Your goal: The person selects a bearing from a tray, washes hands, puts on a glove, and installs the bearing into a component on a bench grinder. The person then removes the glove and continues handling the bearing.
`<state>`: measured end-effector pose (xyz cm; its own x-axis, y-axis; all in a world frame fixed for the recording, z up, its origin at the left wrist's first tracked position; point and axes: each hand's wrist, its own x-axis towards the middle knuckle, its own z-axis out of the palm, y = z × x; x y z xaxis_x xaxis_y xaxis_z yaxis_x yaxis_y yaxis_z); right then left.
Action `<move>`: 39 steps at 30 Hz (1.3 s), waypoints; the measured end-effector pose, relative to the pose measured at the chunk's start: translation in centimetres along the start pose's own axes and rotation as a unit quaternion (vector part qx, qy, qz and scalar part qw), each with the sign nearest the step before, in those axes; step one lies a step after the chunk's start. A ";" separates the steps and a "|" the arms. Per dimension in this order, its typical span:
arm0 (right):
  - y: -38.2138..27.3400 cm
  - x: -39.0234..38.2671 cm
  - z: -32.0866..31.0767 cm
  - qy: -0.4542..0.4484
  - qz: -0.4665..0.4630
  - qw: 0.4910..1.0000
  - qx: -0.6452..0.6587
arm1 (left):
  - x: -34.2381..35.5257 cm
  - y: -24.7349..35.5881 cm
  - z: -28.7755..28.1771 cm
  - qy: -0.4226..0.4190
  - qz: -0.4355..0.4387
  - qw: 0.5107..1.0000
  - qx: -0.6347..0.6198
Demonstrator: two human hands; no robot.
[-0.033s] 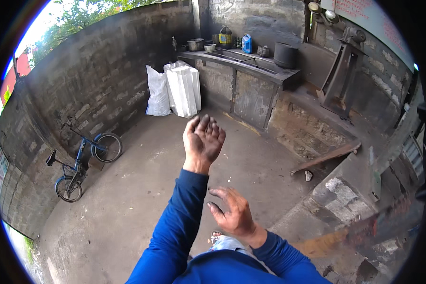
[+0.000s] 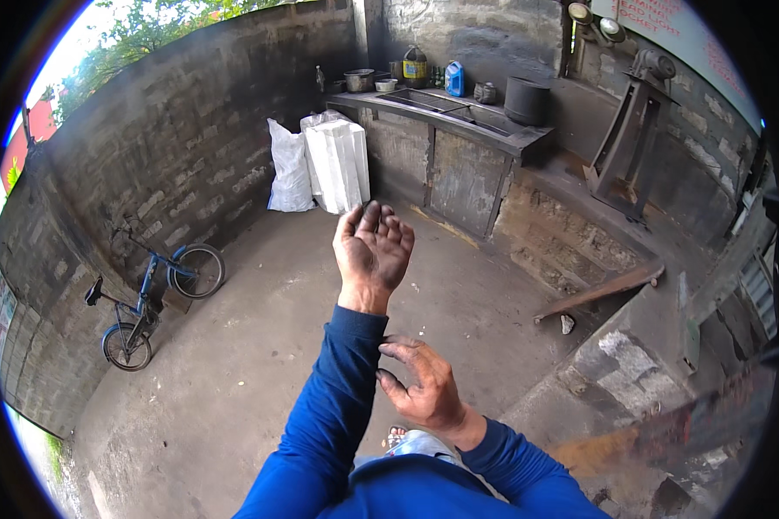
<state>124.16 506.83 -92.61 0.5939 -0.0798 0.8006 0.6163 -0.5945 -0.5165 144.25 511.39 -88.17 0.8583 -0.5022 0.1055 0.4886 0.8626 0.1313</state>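
My left hand [image 2: 374,257] is raised in front of me with the palm turned up. Its smudged fingers are loosely bent, and nothing lies in it. Below and to the right, my right hand [image 2: 426,389] holds its thumb and fingers apart, also with nothing in them. Its fingertips are close to the cuff of my left blue sleeve [image 2: 333,381]; whether they touch the cloth I cannot tell. Dark grime marks the fingers of both hands.
A blue bicycle [image 2: 151,285] leans by the left wall. White foam blocks [image 2: 337,164] and a white sack [image 2: 291,169] stand at the back. Pots and a blue jug [image 2: 454,79] sit on a sooty counter [image 2: 467,121]. A metal stand [image 2: 627,138] rises at the right.
The surroundings sit slightly farther right in view. Both hands keep nearly the same pose.
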 end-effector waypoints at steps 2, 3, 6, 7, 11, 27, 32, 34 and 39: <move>4.0 4.6 2.0 0.045 -0.008 0.998 0.032 | 5.4 1.7 2.1 -0.030 0.023 0.996 -0.080; 5.9 6.6 2.9 0.074 0.011 0.995 0.062 | 8.2 2.5 2.7 -0.014 0.046 0.993 -0.105; 12.6 11.9 4.2 0.037 0.000 0.999 0.037 | 16.6 3.0 2.1 0.021 0.060 0.989 -0.134; 14.8 13.1 4.5 0.021 0.064 0.996 0.066 | 19.7 2.9 1.1 0.038 0.049 0.987 -0.147; 25.7 18.2 5.8 -0.008 0.057 0.998 0.024 | 32.7 2.5 -4.4 0.101 -0.008 0.977 -0.189; 62.2 42.0 3.3 0.051 0.076 0.979 -0.183 | 80.0 -8.7 -9.7 0.109 -0.148 0.962 -0.201; 75.9 46.8 -1.5 0.081 0.198 0.976 -0.038 | 94.1 -15.2 -13.1 0.147 -0.132 0.967 -0.164; 79.9 48.8 -3.2 0.092 0.323 0.936 0.108 | 99.1 -17.1 -13.5 0.169 -0.116 0.966 -0.155; 89.4 54.1 -8.1 -0.011 0.388 0.873 0.295 | 109.2 -20.3 -13.5 0.259 -0.071 0.942 -0.202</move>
<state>207.23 442.88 -93.05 0.9566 -0.2574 0.1365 0.1786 0.1478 -0.9728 230.17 439.92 -92.66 0.6895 -0.6075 -0.3943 0.5345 0.7942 -0.2889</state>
